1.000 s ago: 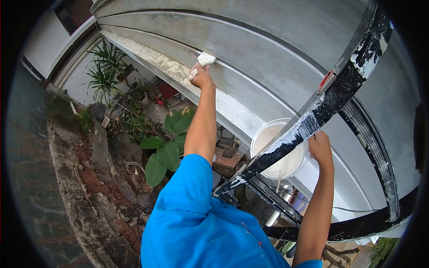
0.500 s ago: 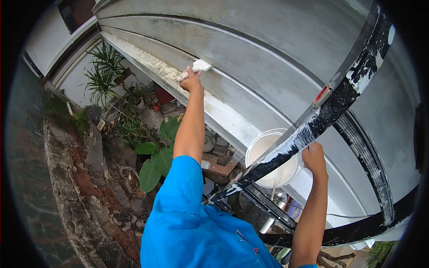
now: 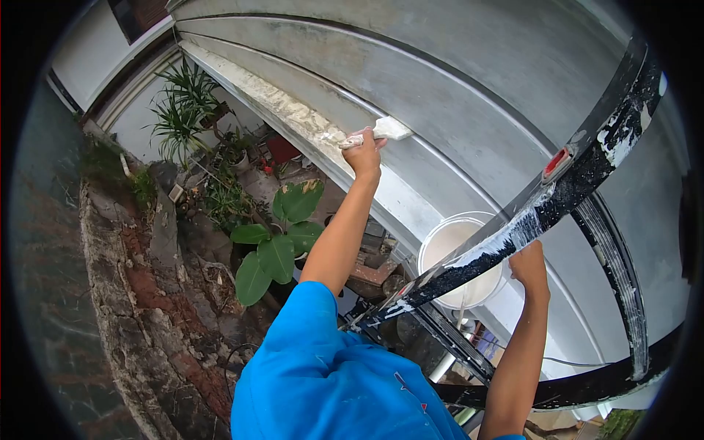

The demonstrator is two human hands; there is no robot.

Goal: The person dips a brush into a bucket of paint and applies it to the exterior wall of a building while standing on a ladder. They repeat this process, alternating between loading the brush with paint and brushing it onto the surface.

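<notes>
My left hand [image 3: 364,155] is closed round the handle of a paintbrush [image 3: 394,128], whose white-coated head lies against a thin raised ridge on the grey wall [image 3: 469,117]. Below that ridge runs a ledge [image 3: 293,114] with patchy white and cream paint. My right hand [image 3: 529,265] is curled closed at the right rim of a bucket [image 3: 449,238] of off-white paint, beside the ladder rail; what its fingers hold is hidden. The black, paint-smeared ladder [image 3: 543,214] crosses in front of the bucket. A thin stick [image 3: 462,304] leans in the bucket.
Far below on the left are a large-leafed plant [image 3: 277,257], spiky plants [image 3: 180,110] and a rough stone edge [image 3: 132,293]. Bricks and clutter lie beneath the ledge. A curved lower ladder part [image 3: 587,389] spans the lower right.
My left hand and the brush have moved right along the ridge. The view has shifted somewhat, so the bucket and ladder appear slightly lower and further right. My right hand remains beside the bucket.
</notes>
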